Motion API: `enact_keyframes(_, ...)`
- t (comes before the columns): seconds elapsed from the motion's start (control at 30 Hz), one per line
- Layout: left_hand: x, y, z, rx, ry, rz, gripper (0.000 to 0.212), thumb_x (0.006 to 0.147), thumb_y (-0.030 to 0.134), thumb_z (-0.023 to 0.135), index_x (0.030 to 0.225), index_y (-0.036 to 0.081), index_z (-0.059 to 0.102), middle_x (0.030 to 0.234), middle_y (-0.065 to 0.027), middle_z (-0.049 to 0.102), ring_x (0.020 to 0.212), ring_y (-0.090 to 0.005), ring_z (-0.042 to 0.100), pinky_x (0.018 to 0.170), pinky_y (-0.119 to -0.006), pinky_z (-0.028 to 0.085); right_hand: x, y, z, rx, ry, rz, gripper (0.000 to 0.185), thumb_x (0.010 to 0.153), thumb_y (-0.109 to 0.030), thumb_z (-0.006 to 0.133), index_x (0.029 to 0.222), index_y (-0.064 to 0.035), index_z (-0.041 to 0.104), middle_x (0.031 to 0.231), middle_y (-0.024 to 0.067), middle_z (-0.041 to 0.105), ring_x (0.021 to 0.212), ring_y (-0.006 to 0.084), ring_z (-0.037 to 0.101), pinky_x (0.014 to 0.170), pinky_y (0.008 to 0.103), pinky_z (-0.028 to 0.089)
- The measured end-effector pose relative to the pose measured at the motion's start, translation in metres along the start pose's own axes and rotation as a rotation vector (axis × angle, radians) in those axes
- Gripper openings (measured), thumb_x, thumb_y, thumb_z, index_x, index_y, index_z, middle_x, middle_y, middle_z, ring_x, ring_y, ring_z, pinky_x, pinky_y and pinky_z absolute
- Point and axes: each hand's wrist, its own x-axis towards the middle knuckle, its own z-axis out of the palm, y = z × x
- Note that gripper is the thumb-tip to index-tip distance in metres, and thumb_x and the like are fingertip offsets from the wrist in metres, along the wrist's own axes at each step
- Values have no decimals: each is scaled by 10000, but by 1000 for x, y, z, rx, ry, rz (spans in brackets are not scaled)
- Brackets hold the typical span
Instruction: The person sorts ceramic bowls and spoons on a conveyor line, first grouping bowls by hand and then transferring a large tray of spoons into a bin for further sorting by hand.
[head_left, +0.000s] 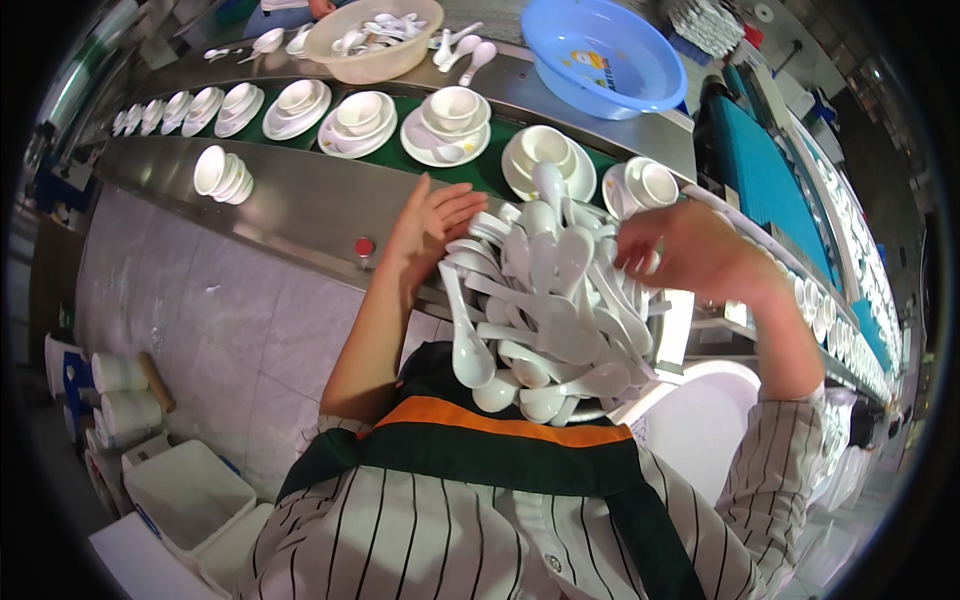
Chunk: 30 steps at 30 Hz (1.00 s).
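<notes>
A big heap of white ceramic soup spoons (555, 300) is piled right in front of my chest. At the heap's left side is my left hand (439, 221), palm turned towards the spoons, fingers apart and nothing in them. My right hand (675, 244) is at the heap's right side, blurred, with its fingers bent towards the spoons; whether it grips one is unclear. Just beyond the heap, a green conveyor belt (491, 174) carries table settings, including a plate with bowl and spoon (450, 135) and another stacked setting (551, 161).
A beige basin (375, 64) with spoons and a blue basin (600, 64) stand on the far ledge. Stacked cups (223, 176) and a red button (364, 247) are on the near steel counter. A blue-green conveyor (772, 187) runs at right. Another person's hand (322, 7) shows behind.
</notes>
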Motion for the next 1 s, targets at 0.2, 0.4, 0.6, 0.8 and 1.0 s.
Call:
enact_keyframes(0.2, -87, 30, -54, 714, 586, 596, 277, 880, 188, 537, 1073, -9, 538, 1048, -140, 599, 922, -218, 579, 843, -307, 448, 23, 50, -38, -390, 957, 184, 305, 752, -69, 618, 1056, -60, 597, 848, 119, 628, 700, 205, 623, 632, 289, 486)
enact_keyframes(0.4, -106, -11, -54, 1716, 101, 830, 257, 753, 62, 629, 1004, 23, 590, 1129, -136, 558, 1046, -293, 538, 911, -382, 428, 21, 30, 39, 359, 347, 198, 295, 745, -5, 633, 1039, -11, 608, 952, 96, 635, 841, 158, 615, 713, 275, 510)
enact_keyframes(0.6, -90, -13, -62, 1842, 15, 732, 245, 731, 121, 647, 935, -10, 607, 1097, -157, 567, 1056, -316, 523, 888, -380, 435, 30, 28, 52, 332, 361, 111, 281, 772, -131, 640, 1027, -20, 603, 890, 146, 635, 814, 231, 633, 710, 316, 500)
enact_keyframes(0.8, -73, 5, -43, 1839, -62, 644, 156, 725, 114, 652, 851, 32, 613, 978, -131, 600, 888, -302, 575, 762, -372, 467, 94, 63, 50, 191, 306, 155, 533, 744, -402, 657, 1167, -95, 552, 914, 161, 639, 810, 288, 618, 735, 351, 472)
enact_keyframes(1.0, -37, 22, -32, 1256, 131, 398, 175, 874, 177, 538, 926, 38, 630, 955, -110, 643, 897, -182, 602, 741, -289, 454, 79, 72, 21, 634, 223, 93, 253, 767, -223, 670, 902, -20, 605, 779, 54, 615, 674, 120, 572, 569, 234, 469)
